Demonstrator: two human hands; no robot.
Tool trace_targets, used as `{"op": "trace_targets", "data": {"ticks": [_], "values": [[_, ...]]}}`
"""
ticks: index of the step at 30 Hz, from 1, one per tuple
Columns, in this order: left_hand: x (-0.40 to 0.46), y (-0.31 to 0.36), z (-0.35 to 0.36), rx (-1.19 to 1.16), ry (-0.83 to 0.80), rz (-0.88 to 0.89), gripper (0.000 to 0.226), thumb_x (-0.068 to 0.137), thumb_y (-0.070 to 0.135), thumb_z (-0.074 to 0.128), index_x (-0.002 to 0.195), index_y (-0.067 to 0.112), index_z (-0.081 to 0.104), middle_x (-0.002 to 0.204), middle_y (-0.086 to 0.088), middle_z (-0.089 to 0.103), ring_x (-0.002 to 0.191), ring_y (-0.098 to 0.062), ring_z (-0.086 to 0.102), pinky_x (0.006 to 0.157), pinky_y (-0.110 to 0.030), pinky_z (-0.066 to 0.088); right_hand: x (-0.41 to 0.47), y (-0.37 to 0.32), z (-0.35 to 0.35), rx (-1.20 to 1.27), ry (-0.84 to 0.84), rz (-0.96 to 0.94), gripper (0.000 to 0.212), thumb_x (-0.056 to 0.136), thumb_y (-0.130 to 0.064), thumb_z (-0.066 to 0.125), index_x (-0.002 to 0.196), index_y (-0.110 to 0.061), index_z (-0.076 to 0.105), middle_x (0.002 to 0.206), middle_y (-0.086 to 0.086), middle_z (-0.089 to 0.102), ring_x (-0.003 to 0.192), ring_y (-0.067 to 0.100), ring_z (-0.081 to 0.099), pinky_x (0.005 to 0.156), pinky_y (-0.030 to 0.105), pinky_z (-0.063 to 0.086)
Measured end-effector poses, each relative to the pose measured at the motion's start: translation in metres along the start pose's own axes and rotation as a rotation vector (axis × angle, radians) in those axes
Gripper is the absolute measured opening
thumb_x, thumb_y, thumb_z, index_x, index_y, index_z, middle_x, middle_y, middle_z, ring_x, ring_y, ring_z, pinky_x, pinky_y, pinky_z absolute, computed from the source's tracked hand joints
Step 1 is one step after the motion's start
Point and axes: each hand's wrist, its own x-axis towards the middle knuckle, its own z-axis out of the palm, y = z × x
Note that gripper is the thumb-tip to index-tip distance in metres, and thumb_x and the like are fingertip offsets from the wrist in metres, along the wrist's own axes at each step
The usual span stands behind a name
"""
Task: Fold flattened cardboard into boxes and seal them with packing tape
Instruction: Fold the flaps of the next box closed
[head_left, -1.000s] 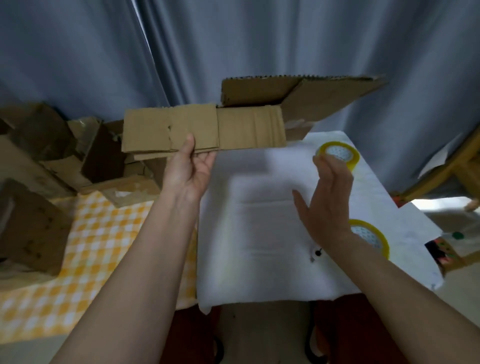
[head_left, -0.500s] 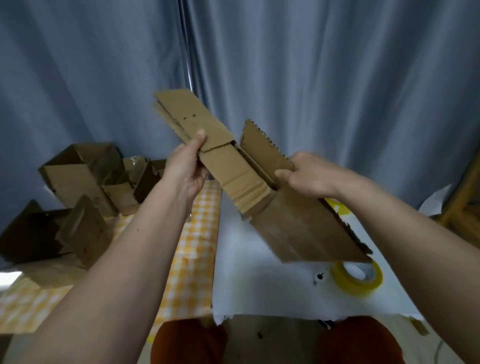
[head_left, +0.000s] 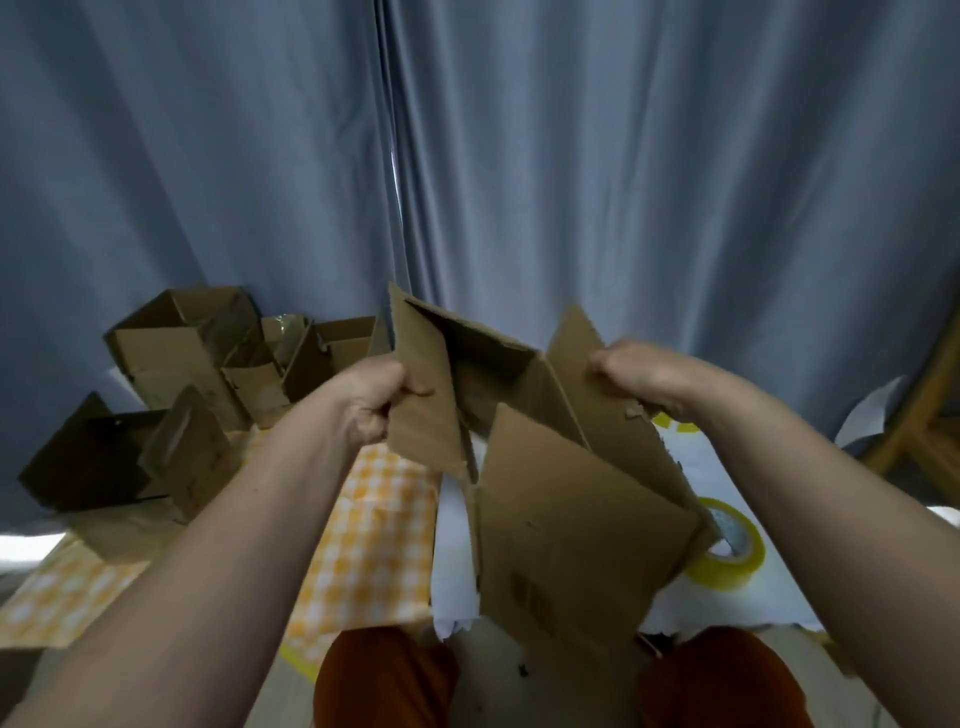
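Two bare forearms reach up from the bottom corners of the view, above orange-clad knees (head_left: 384, 675). Between them hangs the cardboard box (head_left: 561, 493), held in the air over the front edge of the surface (head_left: 457, 571), which wears a white cloth on the right and a yellow checked cloth (head_left: 374, 545) on the left. Half a second ago this cardboard was a flat, folded strip, slanting from the left hand down to the right; now it is pulled open into a hollow sleeve, its dark inside visible and its flaps splayed out toward the viewer. The left hand (head_left: 371, 402) has its grip clamped on the left flap, thumb on the near face. The right hand (head_left: 641, 376) has its fingers curled over the right flap's top edge. A second ago the right hand was empty and spread above the cloth, so both hands have since joined the work. That suggests the opening step is nearly done, with folding flaps and taping yet to come. Just behind the box's lower right corner lies a yellow tape roll (head_left: 732, 551) on the white cloth. Farther left, several opened boxes (head_left: 171, 358) stand piled. Farthest back hangs a blue-grey curtain (head_left: 519, 156).
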Motion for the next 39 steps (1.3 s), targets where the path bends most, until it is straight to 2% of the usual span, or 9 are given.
{"op": "trace_targets", "data": {"ticks": [5,11,13,16,21,25,28,34,39], "values": [[-0.001,0.005,-0.022,0.175,-0.065,-0.055,0.034,0.092,-0.007,0.045,0.115,0.017,0.053,0.103,-0.02,0.059,0.091,-0.032,0.059,0.074,-0.043,0.051,0.008,0.005,-0.015,0.044,0.096,0.046,0.032,0.094,-0.003,0.036,0.068,-0.002,0.054,0.048,0.012,0.053,0.03,0.018,0.051,0.032,0.016,0.037],[0.002,-0.021,-0.028,0.108,-0.046,-0.157,0.034,0.092,-0.005,0.047,0.119,0.015,0.051,0.098,-0.02,0.059,0.085,-0.032,0.059,0.068,-0.044,0.051,0.019,0.024,-0.013,0.068,0.181,0.089,0.03,0.09,0.005,0.035,0.065,-0.003,0.048,0.039,0.008,0.046,0.024,0.016,0.042,0.029,0.015,0.03],[0.004,-0.024,-0.025,0.125,-0.054,-0.148,0.037,0.092,-0.005,0.047,0.123,0.015,0.048,0.099,-0.02,0.058,0.085,-0.032,0.058,0.066,-0.044,0.051,0.021,0.029,-0.014,0.09,0.152,0.078,0.023,0.09,0.003,0.04,0.071,-0.001,0.053,0.041,0.008,0.051,0.027,0.016,0.047,0.031,0.015,0.034],[0.008,-0.021,-0.024,0.156,-0.041,-0.119,0.04,0.092,-0.006,0.046,0.127,0.014,0.046,0.099,-0.019,0.058,0.084,-0.031,0.059,0.061,-0.041,0.055,0.014,0.029,-0.011,0.105,0.029,0.053,0.015,0.086,0.0,0.048,0.092,-0.004,0.061,0.063,0.009,0.064,0.048,0.019,0.059,0.039,0.02,0.044],[0.011,-0.021,-0.023,0.25,-0.064,-0.103,0.039,0.091,-0.006,0.047,0.125,0.012,0.045,0.103,-0.02,0.057,0.089,-0.033,0.058,0.071,-0.042,0.052,0.008,0.027,-0.007,-0.019,0.031,0.051,0.025,0.083,0.008,0.037,0.094,0.0,0.059,0.059,0.01,0.056,0.037,0.017,0.051,0.032,0.014,0.034],[0.007,-0.041,-0.017,0.376,-0.062,-0.113,0.03,0.092,-0.009,0.046,0.116,0.009,0.049,0.095,-0.02,0.059,0.082,-0.032,0.058,0.077,-0.039,0.049,0.01,0.032,0.004,-0.077,0.013,0.072,0.027,0.085,0.006,0.035,0.098,0.001,0.058,0.073,0.013,0.062,0.047,0.018,0.061,0.038,0.017,0.043],[0.007,-0.053,-0.018,0.393,-0.035,-0.143,0.03,0.093,-0.008,0.046,0.117,0.009,0.049,0.093,-0.019,0.059,0.079,-0.03,0.058,0.072,-0.036,0.051,0.02,0.041,0.015,-0.05,0.015,0.089,0.029,0.086,0.006,0.034,0.11,0.002,0.05,0.083,0.017,0.06,0.061,0.028,0.062,0.042,0.025,0.047],[0.008,-0.073,0.005,0.342,-0.046,-0.097,0.028,0.092,-0.01,0.045,0.107,0.012,0.054,0.087,-0.015,0.06,0.075,-0.026,0.059,0.063,-0.03,0.049,0.033,0.068,0.024,-0.193,0.034,0.176,0.043,0.088,0.0,0.038,0.131,0.002,0.031,0.088,0.018,0.049,0.067,0.03,0.057,0.042,0.026,0.041],[0.014,-0.075,0.013,0.301,0.003,-0.098,0.028,0.092,-0.01,0.046,0.1,0.016,0.054,0.084,-0.014,0.059,0.071,-0.025,0.057,0.053,-0.027,0.049,0.035,0.087,0.022,-0.151,0.092,0.187,0.051,0.089,-0.001,0.042,0.137,-0.002,0.028,0.109,0.018,0.049,0.091,0.032,0.052,0.064,0.032,0.045]]}}
